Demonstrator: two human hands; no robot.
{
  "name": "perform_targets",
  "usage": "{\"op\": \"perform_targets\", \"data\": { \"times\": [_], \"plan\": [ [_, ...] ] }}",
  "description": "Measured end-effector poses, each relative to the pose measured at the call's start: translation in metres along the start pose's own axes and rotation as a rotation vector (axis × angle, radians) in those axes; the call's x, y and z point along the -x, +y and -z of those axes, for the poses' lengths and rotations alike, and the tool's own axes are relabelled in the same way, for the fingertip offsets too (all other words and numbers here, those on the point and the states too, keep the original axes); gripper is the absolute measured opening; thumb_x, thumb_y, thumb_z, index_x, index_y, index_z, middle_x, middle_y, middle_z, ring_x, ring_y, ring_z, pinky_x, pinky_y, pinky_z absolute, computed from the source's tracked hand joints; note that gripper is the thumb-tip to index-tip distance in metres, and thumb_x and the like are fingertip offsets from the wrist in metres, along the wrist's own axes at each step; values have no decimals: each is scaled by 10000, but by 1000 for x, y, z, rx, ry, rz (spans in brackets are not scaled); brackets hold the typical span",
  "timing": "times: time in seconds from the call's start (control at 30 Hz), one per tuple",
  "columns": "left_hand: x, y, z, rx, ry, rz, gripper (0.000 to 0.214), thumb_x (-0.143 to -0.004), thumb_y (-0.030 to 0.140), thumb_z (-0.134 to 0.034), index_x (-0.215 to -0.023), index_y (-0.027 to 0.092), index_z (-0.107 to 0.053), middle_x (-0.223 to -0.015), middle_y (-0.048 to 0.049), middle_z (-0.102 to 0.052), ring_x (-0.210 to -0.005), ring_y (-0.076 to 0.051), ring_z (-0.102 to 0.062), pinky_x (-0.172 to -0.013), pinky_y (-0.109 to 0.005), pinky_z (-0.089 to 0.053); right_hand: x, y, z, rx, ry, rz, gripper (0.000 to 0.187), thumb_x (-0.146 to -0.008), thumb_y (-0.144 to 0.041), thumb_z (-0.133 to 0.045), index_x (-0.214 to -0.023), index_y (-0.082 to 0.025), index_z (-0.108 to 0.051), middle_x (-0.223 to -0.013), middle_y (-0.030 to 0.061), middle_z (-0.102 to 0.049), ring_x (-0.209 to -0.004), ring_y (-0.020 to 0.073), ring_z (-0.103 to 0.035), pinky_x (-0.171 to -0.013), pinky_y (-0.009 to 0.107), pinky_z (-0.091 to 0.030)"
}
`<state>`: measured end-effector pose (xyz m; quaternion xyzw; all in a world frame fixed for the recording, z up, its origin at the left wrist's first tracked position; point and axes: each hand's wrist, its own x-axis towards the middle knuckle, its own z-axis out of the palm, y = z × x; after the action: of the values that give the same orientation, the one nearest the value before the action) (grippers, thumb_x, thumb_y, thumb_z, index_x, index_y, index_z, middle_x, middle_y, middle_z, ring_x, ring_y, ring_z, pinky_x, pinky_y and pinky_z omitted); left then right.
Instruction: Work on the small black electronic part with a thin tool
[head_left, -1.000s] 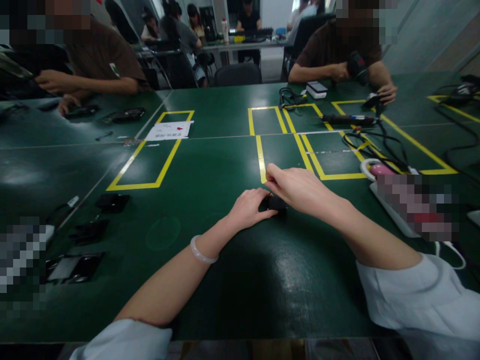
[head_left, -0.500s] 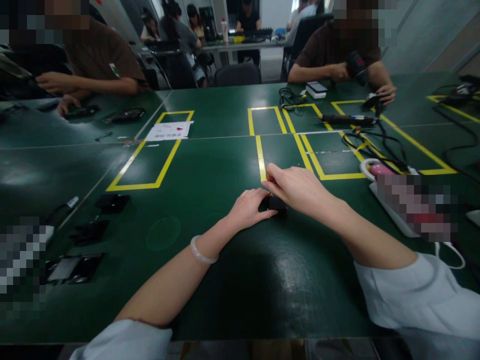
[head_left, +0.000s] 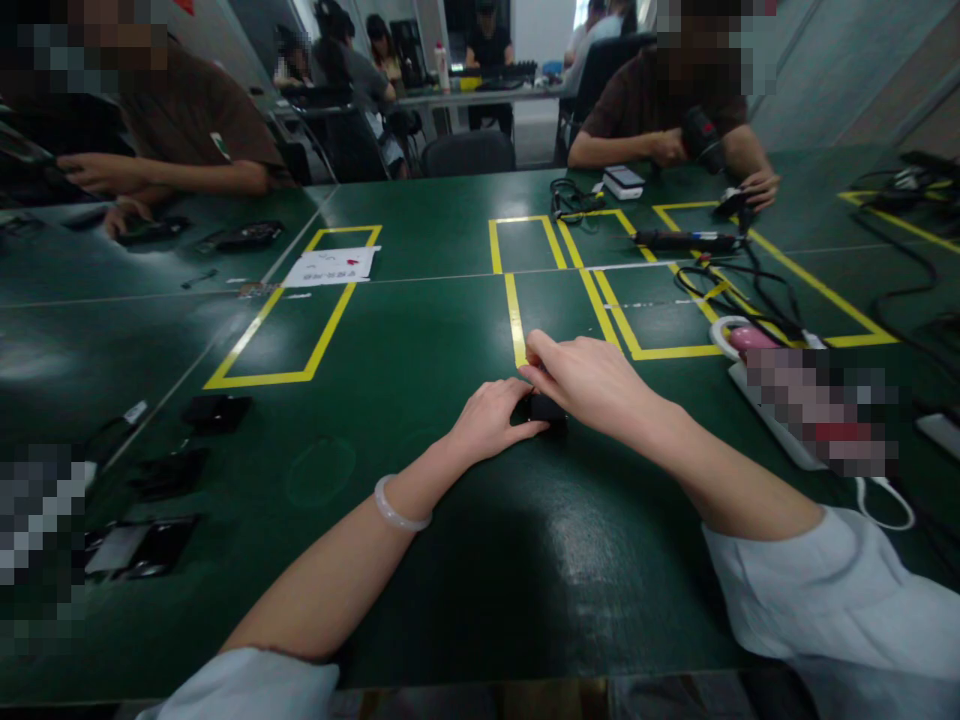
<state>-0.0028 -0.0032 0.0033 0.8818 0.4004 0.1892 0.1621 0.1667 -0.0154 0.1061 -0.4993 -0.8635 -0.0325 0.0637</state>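
Note:
A small black box-like part [head_left: 547, 408] sits on the green table [head_left: 450, 560] in front of me. My left hand [head_left: 491, 420] grips it from the left, thumb along the near side and fingers at the far side. Above it is my right hand [head_left: 589, 375], its thumb and forefinger pinched together over the part's top. Whatever lies between those fingertips is hidden or too small to make out. The right hand also covers part of the black piece.
At left lie several black parts [head_left: 214, 412]. A white paper sheet [head_left: 334, 265] rests across a yellow tape outline. On the right are a phone-like white-edged item [head_left: 776, 415], black cables [head_left: 780, 280] and a slim black tool [head_left: 686, 241]. A co-worker opposite holds a power drill [head_left: 703, 140].
The whole view has shifted slightly. Both hands keep nearly the same pose around the black part, with the right hand still pinched above it.

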Motion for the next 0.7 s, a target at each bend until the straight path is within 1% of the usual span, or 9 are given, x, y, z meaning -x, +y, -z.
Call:
{"op": "perform_targets", "data": {
  "times": [0.23, 0.33, 0.47, 0.7],
  "plan": [
    [-1, -1, -1, 16, 3, 1, 471, -855, 525, -596, -1169, 178, -547, -1150, -99, -643, -1058, -284, -608, -911, -429, -471, 1, 0, 3, -55, -30, 4, 218, -965, -319, -337, -1076, -194, -477, -817, 43, -692, -652, 181, -610, -524, 277, -232],
    [-1, -1, -1, 13, 3, 9, 472, -851, 531, -596, -1160, 176, -549, -1156, -103, -643, -1044, -288, -611, -898, -432, -478, 2, 0, 4, -59, -20, 4, 219, -965, -336, -346, -1061, -195, -483, -828, 44, -694, -662, 182, -612, -528, 277, -233],
    [-1, 0, -1, -7, 7, 8, 481, -842, 523, -611, -1164, 169, -554, -1157, -102, -642, -1029, -288, -614, -893, -429, -481, 1, 0, 2, -15, -15, -6, 246, -969, -383, -356, -1018, -195, -507, -780, 48, -694, -663, 202, -620, -529, 281, -217],
    [-1, 0, -1, 14, 5, 8, 487, -841, 521, -616, -1185, 183, -553, -1139, -99, -645, -1064, -286, -607, -923, -438, -471, 2, 2, 1, -83, 6, 9, 216, -957, -308, -351, -1077, -188, -485, -819, 38, -692, -650, 180, -610, -524, 272, -231]
  ]
}}
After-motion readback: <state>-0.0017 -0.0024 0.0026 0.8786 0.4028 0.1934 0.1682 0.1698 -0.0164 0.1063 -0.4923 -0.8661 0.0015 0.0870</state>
